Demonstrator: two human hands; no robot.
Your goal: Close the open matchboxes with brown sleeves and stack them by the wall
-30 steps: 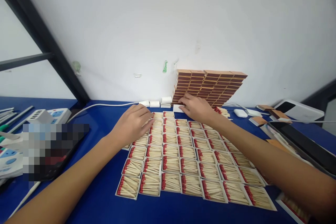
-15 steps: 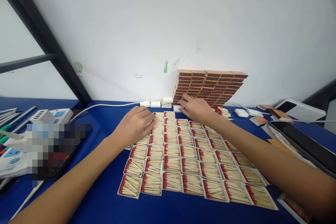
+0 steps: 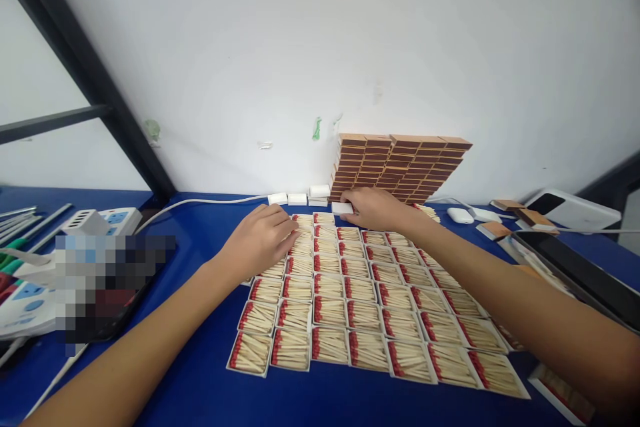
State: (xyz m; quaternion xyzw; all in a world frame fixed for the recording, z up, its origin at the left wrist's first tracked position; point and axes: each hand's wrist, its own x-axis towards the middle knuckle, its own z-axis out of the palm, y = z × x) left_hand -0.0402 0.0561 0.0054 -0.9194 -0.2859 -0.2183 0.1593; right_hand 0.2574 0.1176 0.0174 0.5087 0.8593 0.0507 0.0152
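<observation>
Open white matchbox trays [image 3: 330, 345] full of red-headed matches lie in rows on the blue tabletop. My left hand [image 3: 264, 233] rests at the far left of these rows, fingers curled down by a filled tray [image 3: 303, 221]; whatever its fingertips hold is hidden. Behind the rows, my right hand [image 3: 373, 207] grips the right end of a small white matchbox tray [image 3: 341, 209] between thumb and fingers. Its inside does not show. Right behind that hand stands a tall stack of brown matchboxes [image 3: 400, 163] against the wall.
Several small white trays [image 3: 297, 199] sit along the wall left of the stack. Loose matches [image 3: 429, 213] lie at its right foot. A power strip [image 3: 30, 303] and a blurred-out device are at left. Phone [image 3: 575, 273], power bank [image 3: 575, 209] and earphone case [image 3: 459, 215] are at right.
My right hand has come slightly nearer and its thumb and fingers now close on the small white tray. The left hand has stayed nearly where it was.
</observation>
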